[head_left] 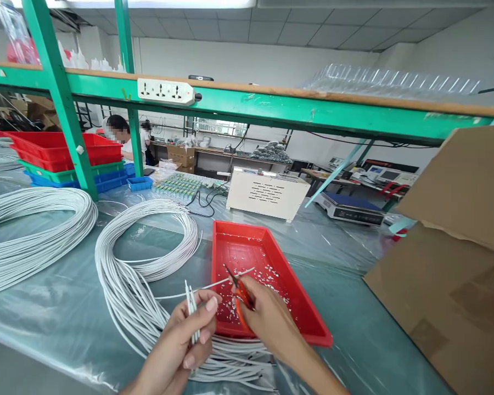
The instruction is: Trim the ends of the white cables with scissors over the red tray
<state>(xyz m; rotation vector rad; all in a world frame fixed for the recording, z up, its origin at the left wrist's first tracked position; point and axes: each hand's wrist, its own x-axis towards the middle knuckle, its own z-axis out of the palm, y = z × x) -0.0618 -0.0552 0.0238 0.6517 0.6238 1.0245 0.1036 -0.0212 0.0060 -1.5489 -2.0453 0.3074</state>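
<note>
My left hand (185,337) is closed round a few white cable ends (191,307), which point upward between thumb and fingers. In my right hand (271,318) are small orange-handled scissors (242,296), their dark tips pointing up and left over the red tray (304,307). Small pale scraps (271,274) are scattered on the tray's floor. One white cable end lies across the tray behind the scissors. A big coil of white cable (119,274) sits to the left of the tray, with cable ends running under my hands.
Another cable coil (37,236) lies at the far left, near stacked trays (66,153). A beige box (267,192) and a scale (349,208) stand behind, a cardboard box (448,291) at the right. A green shelf beam (271,109) crosses above. A person (121,134) sits beyond.
</note>
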